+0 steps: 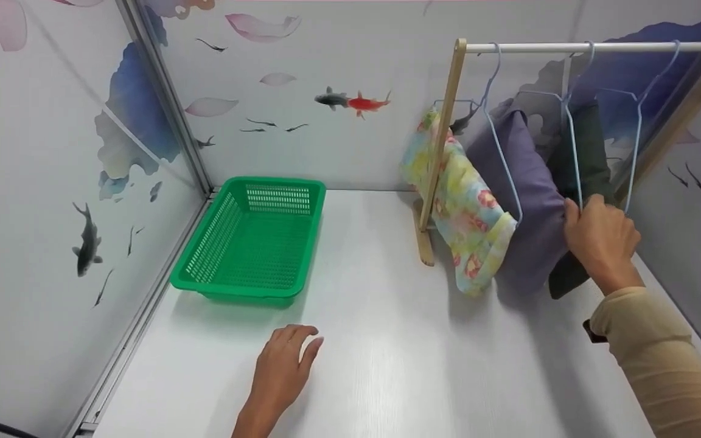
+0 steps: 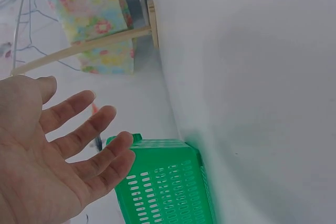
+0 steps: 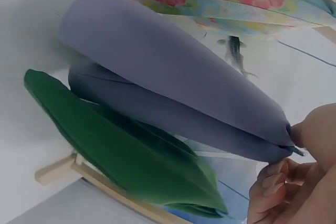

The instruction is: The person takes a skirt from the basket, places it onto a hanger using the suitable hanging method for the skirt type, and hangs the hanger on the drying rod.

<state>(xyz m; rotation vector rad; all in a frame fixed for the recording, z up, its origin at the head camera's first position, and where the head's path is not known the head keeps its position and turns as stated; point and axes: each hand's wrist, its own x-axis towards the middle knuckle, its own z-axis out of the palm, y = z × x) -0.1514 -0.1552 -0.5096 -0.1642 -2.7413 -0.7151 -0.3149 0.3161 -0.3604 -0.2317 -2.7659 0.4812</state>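
My right hand [image 1: 603,237] pinches the near end of a light blue wire hanger [image 1: 572,146] together with the edge of the purple cloth [image 1: 524,201] draped over it. The right wrist view has thumb and fingers closing at the narrow end of that purple cloth [image 3: 173,72]. Beside it hangs a dark green cloth [image 1: 591,152] on another hanger. A yellow floral cloth [image 1: 466,201] drapes from the leftmost hanger. Over the table in front of the green basket, my left hand [image 1: 283,368] holds nothing, its fingers relaxed and slightly bent.
A green plastic basket [image 1: 235,291] with perforated sides stands at the left of the white table [image 1: 375,340]. The wooden rack's rod [image 1: 539,47] carries the hangers on the right. Printed wall panels [image 1: 356,152] with fish enclose the table at the back and sides.
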